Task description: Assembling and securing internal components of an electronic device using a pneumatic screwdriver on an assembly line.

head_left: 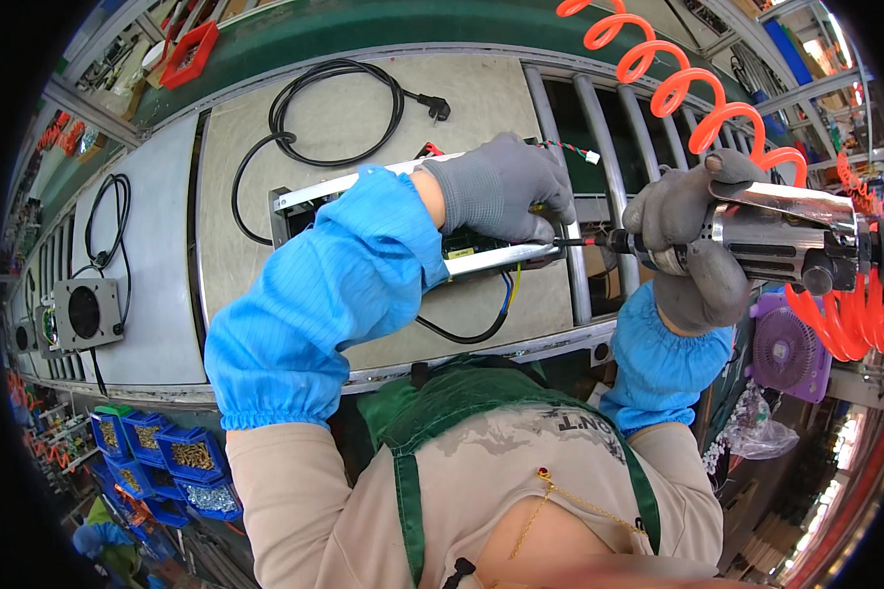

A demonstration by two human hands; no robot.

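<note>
Left hand [501,187] clamps the metal chassis [403,221] to the desk [255,147] so it stays put; right hand [683,240] grips the pneumatic screwdriver [766,236] level, bit at its end face.

Blue parts bins [167,456] sit lower left; a purple fan [786,351] sits right.

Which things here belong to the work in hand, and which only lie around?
In use:
left hand steadying the metal unit
right hand gripping the pneumatic screwdriver
orange coiled hose

Lying about:
black power cable
blue parts bins
purple fan
</note>
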